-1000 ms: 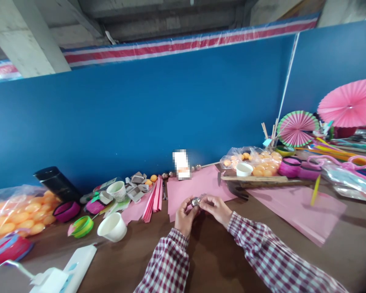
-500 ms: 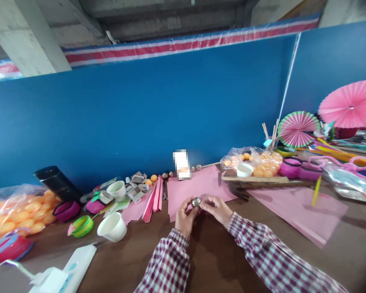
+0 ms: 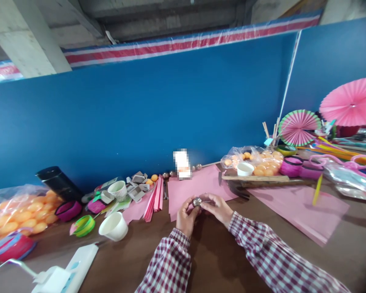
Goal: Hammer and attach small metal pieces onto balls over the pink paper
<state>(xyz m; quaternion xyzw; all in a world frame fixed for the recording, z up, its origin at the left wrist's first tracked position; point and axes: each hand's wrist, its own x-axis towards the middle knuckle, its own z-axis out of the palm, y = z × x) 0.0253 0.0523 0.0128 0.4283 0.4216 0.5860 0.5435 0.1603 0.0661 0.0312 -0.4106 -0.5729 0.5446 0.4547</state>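
Observation:
A small shiny metallic ball [image 3: 197, 202] is held between my two hands, above the brown table [image 3: 213, 260]. My left hand [image 3: 186, 216] grips it from the left between thumb and fingers. From the right, my right hand [image 3: 217, 208] closes its thumb and fingertips on the ball's other side. Just beyond my hands lies a sheet of pink paper [image 3: 198, 183]. Several similar metallic balls [image 3: 199, 167] rest along the wall behind that paper.
White cups [image 3: 113, 227], pink folded strips [image 3: 154, 201] and a bag of orange balls [image 3: 27, 211] lie left. On the right are a hammer [image 3: 256, 178], another orange-ball bag [image 3: 266, 162], pink paper [image 3: 305, 209] and a yellow stick [image 3: 317, 190]. A blue partition [image 3: 171, 101] stands behind.
The view has shifted very slightly. Both hands stay on the metallic ball, which shows a little more clearly between the fingertips.

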